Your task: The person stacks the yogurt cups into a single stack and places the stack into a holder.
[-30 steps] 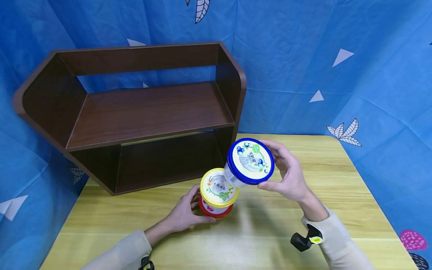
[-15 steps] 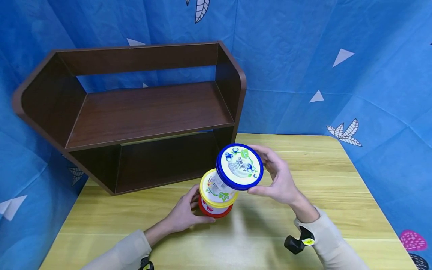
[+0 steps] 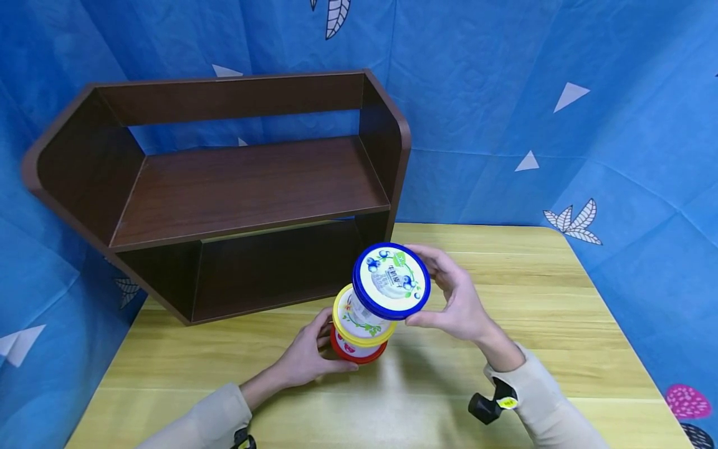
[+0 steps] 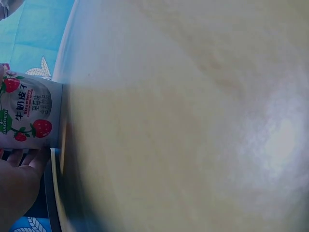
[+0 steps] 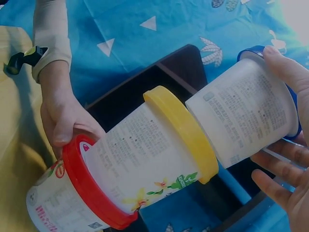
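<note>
A tub with a red lid (image 3: 357,355) and strawberries on its side stands on the table, gripped low down by my left hand (image 3: 305,354). On top of it sits a tub with a yellow lid (image 3: 359,332). Right over the yellow lid, my right hand (image 3: 457,299) holds a tub with a blue lid (image 3: 391,280) and blueberries on it, fingers and thumb around the lid's edge. In the right wrist view the white base of the blue-lidded tub (image 5: 246,111) is right at the yellow lid, set a little off-centre. The left wrist view shows the strawberry tub (image 4: 29,113) beside curled fingers.
A dark brown two-tier shelf (image 3: 252,187) stands behind the tubs at the left, its right end close to them. Blue patterned cloth (image 3: 477,93) hangs at the back and sides. The wooden table (image 3: 561,312) reaches out to the right.
My right hand has brought the blue-lidded tub left and down, from beside the yellow lid to over it. My left hand and the two lower tubs have stayed in place.
</note>
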`<state>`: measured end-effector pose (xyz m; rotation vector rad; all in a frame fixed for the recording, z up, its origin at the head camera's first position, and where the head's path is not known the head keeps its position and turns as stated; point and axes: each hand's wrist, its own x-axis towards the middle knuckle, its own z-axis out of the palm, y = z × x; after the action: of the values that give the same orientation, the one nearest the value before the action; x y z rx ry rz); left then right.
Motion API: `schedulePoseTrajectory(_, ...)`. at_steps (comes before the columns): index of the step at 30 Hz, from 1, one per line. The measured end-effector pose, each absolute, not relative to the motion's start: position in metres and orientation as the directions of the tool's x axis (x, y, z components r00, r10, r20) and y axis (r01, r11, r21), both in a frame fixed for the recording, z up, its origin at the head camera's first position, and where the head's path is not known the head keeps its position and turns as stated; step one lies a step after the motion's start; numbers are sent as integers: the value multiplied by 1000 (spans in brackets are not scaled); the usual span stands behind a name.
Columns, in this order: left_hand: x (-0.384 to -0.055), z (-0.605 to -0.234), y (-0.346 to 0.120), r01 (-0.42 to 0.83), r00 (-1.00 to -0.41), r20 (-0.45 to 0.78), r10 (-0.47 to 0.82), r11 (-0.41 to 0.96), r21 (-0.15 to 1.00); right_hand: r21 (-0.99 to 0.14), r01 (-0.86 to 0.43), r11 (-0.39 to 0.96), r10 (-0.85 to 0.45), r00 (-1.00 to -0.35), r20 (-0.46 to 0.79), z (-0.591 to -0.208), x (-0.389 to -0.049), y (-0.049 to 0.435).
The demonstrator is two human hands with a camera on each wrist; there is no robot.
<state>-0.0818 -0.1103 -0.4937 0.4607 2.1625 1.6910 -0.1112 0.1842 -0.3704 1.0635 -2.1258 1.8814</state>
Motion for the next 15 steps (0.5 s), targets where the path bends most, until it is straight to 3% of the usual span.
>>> schedulePoseTrajectory(15, -83, -496, -112, 34, -882, -80, 463, 233, 972, -834, -549, 58, -437, -765, 473, -374, -114, 177)
